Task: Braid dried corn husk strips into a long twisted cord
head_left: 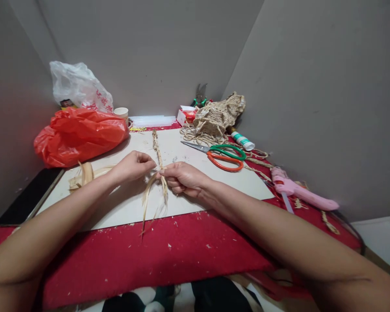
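A narrow braid of dry tan fibre (157,147) runs toward me over the white board (195,197). Its near end splits into loose, frayed strands (145,200) that hang over the board and its front edge. My right hand (183,177) pinches the braid between thumb and fingers where the strands part. Just left of it, my left hand (134,166) is closed, its fingertips pressed together near the strands; whatever they hold is too small to make out. Flat pieces of dry husk (87,173) lie behind my left forearm.
Scissors (225,157) with green and orange handles lie at the board's right. Behind them sits a heap of braided cord (219,117). A pink glue gun (299,193) rests on the red cloth (188,247). A red plastic bag (81,136) and a dark tablet-like slab (29,197) are at left.
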`<state>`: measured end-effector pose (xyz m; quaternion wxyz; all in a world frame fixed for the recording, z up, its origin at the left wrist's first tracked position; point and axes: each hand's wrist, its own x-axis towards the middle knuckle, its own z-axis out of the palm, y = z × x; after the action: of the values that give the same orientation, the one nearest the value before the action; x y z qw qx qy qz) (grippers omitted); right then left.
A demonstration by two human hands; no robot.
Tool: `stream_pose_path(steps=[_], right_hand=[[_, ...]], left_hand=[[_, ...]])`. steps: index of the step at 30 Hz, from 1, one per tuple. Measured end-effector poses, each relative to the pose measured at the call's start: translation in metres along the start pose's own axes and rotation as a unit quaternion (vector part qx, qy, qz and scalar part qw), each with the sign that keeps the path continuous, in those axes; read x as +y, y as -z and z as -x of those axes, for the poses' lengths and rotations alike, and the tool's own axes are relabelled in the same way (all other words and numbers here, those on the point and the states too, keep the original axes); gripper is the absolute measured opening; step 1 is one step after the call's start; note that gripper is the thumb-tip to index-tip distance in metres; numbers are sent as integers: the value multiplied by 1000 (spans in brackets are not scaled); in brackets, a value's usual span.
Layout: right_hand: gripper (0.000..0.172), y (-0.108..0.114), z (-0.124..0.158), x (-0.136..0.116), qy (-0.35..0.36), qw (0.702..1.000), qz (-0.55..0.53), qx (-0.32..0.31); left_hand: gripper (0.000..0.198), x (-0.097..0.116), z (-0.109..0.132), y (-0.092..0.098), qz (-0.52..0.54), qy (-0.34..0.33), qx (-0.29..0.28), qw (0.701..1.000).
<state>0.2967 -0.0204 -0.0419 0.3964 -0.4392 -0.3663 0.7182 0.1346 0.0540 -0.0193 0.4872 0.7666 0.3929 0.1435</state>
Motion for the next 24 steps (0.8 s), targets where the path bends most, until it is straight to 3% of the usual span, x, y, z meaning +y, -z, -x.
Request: stream_pose_path(steps=[2,7,11,20,24], right_hand=[[12,2,-1,0,3,1000,-6,-10],[13,6,-2,-1,-6,999,4,-33],[12,8,-1,-5,-23,999,16,-44],[16,16,1,-8,-15,992,102,-72],[18,18,2,-10,6,985,159,-65]], left_hand=[[11,-3,-2,-7,69,-7,-2,998],[17,2,4,-24,228,43,-89,969],[24,3,6,-20,186,82,-107,973],[23,6,6,-20,116,69,-59,989],[24,5,7,-22,120,72,-75,987]])
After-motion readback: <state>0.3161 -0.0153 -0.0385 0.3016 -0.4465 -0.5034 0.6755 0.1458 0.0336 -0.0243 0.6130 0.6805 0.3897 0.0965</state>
